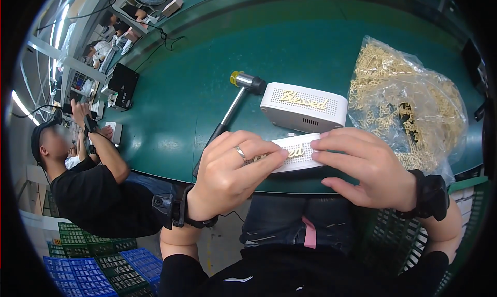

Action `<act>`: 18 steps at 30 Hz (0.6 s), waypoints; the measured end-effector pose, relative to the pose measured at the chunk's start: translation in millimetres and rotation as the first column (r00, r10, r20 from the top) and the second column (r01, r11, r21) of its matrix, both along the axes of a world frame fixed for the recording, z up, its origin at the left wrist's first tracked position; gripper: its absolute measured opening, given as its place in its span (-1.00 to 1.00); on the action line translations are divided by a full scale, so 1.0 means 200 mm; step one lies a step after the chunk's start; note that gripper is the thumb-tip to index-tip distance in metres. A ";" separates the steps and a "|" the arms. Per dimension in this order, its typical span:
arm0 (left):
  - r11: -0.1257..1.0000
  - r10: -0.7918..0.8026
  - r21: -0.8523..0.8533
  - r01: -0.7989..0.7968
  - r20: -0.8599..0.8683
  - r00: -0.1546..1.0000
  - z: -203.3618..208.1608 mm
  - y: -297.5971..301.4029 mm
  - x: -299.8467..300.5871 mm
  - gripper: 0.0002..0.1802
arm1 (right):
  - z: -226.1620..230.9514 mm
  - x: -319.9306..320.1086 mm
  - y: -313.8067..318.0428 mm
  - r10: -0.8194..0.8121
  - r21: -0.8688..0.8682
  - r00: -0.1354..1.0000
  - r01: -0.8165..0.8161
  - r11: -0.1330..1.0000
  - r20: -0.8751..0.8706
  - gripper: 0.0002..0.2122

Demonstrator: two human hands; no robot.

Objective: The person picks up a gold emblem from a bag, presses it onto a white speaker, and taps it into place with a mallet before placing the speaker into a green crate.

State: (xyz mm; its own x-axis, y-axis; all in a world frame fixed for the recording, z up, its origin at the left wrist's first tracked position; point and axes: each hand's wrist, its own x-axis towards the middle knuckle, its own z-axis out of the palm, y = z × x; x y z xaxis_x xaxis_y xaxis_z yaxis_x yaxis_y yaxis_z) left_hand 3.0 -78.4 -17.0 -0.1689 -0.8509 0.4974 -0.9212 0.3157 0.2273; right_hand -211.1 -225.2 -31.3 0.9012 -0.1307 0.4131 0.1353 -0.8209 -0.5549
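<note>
A white box (309,141) with a perforated top lies near the table's front edge, a gold script-lettering piece (296,151) on that top. My left hand (225,175) is closed in a pinch over the lettering's left part, thumb and forefinger pressed onto it. Those fingers hide some of the letters. At the box's right end, my right hand (365,160) grips the edge with its fingertips, its thumb lower and apart. Just behind stands a similar white box (334,104) with grey sides and the same kind of gold lettering (303,100) on top.
A mallet (233,108) with a yellow-tipped head lies left of the boxes on the green table (176,100). A clear bag (409,100) of gold lettering pieces spreads at right. Another person (98,193) works at left. Blue crates (85,276) and a green crate (388,235) are below.
</note>
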 end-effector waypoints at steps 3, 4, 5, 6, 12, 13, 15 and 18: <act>1.000 -0.013 0.001 0.013 0.004 1.000 0.01 0.00 0.00 -0.72 | 0.00 0.00 0.00 0.009 0.002 1.000 -0.009 1.000 -0.007 -0.57; 1.000 -0.020 0.001 0.020 0.005 1.000 0.01 0.00 0.00 -0.72 | 0.00 0.01 0.00 0.004 -0.013 1.000 -0.004 1.000 0.012 -0.60; 1.000 -0.019 0.002 0.019 0.005 1.000 0.01 0.00 0.00 -0.72 | 0.00 0.01 0.00 -0.002 -0.028 1.000 0.003 1.000 0.030 -0.63; 1.000 -0.016 0.011 0.016 0.011 1.000 0.01 0.00 0.00 -0.71 | 0.00 0.01 0.00 -0.007 -0.042 0.999 0.009 0.999 0.049 -0.66; 0.998 -0.043 0.043 0.039 0.086 0.995 0.01 -0.01 0.01 -0.69 | 0.02 0.01 0.00 0.024 -0.039 0.999 -0.025 0.999 -0.041 -0.55; 0.998 -0.042 0.044 0.038 0.086 0.995 0.02 -0.01 0.01 -0.69 | 0.02 0.01 0.00 0.030 -0.032 0.996 -0.033 0.999 -0.084 -0.50; 0.995 -0.062 0.082 0.051 0.143 0.988 0.02 0.00 0.01 -0.72 | 0.02 0.01 0.01 0.039 -0.022 0.991 -0.042 0.999 -0.128 -0.45; 0.989 -0.113 0.104 0.103 0.100 0.988 -0.01 0.00 0.05 -0.73 | 0.01 0.01 0.01 0.043 -0.115 0.987 -0.061 0.991 -0.156 -0.39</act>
State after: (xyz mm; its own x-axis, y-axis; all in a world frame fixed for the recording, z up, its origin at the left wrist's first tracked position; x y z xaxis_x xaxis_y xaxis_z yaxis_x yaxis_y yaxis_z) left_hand 13.5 -77.4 -19.5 -0.3097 -0.8686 0.3867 -0.9033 0.3958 0.1655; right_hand -208.7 -223.2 -28.6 0.9592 -0.0399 0.2798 0.1009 -0.8765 -0.4707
